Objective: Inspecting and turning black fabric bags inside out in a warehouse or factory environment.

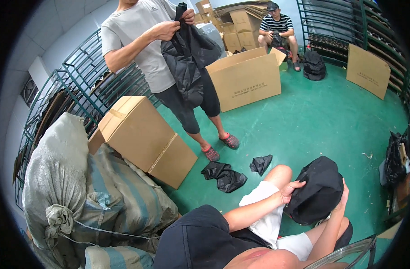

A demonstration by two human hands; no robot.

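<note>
Now both hands — left hand (289,190), right hand (343,195) — fingers clamped around black bag (319,190).

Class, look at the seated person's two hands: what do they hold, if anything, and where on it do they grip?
Both hands hold a rounded black fabric bag over the lap: the left hand grips its left side, the right hand its right edge.

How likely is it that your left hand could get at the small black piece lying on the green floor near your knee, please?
Probably yes. The left hand rests on the black bag on the lap, and the small black piece lies just beyond the knee on the green floor, with nothing between them. It would need to let go first.
</note>
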